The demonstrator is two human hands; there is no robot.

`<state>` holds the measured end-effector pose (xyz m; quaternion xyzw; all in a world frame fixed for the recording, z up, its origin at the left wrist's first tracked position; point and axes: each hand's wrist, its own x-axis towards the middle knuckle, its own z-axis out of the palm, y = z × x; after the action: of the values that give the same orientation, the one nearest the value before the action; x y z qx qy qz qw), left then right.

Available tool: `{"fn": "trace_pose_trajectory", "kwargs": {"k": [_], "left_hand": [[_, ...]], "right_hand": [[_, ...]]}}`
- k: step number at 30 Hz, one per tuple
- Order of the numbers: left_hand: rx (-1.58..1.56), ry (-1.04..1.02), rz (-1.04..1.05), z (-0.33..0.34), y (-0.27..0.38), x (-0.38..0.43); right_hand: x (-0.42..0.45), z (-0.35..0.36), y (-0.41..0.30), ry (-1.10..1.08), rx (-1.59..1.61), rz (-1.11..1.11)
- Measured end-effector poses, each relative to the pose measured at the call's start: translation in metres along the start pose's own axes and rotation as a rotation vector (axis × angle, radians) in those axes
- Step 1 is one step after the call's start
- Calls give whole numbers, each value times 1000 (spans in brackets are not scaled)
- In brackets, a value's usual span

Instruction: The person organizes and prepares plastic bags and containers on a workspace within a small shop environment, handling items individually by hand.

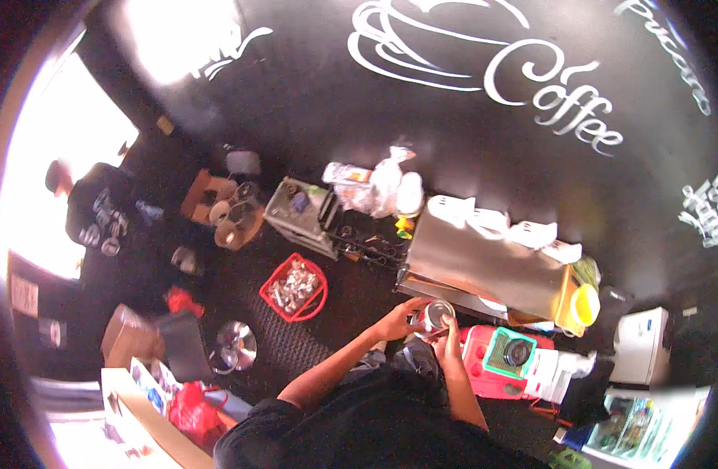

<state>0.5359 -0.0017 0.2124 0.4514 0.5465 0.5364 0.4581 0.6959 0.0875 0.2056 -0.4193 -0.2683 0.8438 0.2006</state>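
A metal can with a round silvery end facing up is held between both hands, close before my body. My left hand grips its side from the left. My right hand holds it from the right and below, with the thumb at the edge of the can's top. Just beyond the hands stands a counter with a steel top. To the right of my right hand lies a red cooler that bears a green plastic basket with a dark round thing in it.
A red basket of small pale items stands on the dark floor beside a metal bowl. Paper-like white trays and a yellow bowl line the counter. A person stands far left, near a bright opening.
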Motion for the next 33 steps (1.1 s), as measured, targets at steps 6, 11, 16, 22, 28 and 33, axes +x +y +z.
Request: {"fn": "trace_pose_trajectory", "kwargs": {"k": [6, 11, 16, 22, 28, 33], "left_hand": [[2, 224, -6, -34, 11, -5], [174, 432, -8, -45, 65, 11], [215, 675, -8, -68, 51, 22], [-50, 826, 34, -87, 49, 38], [-151, 830, 38, -100, 51, 36], [-216, 933, 48, -115, 24, 23]], "right_hand": [[46, 36, -19, -228, -175, 100], [69, 78, -47, -236, -449, 125], [105, 101, -73, -468, -473, 332], [137, 114, -76, -514, -790, 45], [145, 121, -75, -575, -737, -207], [147, 143, -63, -614, -826, -317]]}}
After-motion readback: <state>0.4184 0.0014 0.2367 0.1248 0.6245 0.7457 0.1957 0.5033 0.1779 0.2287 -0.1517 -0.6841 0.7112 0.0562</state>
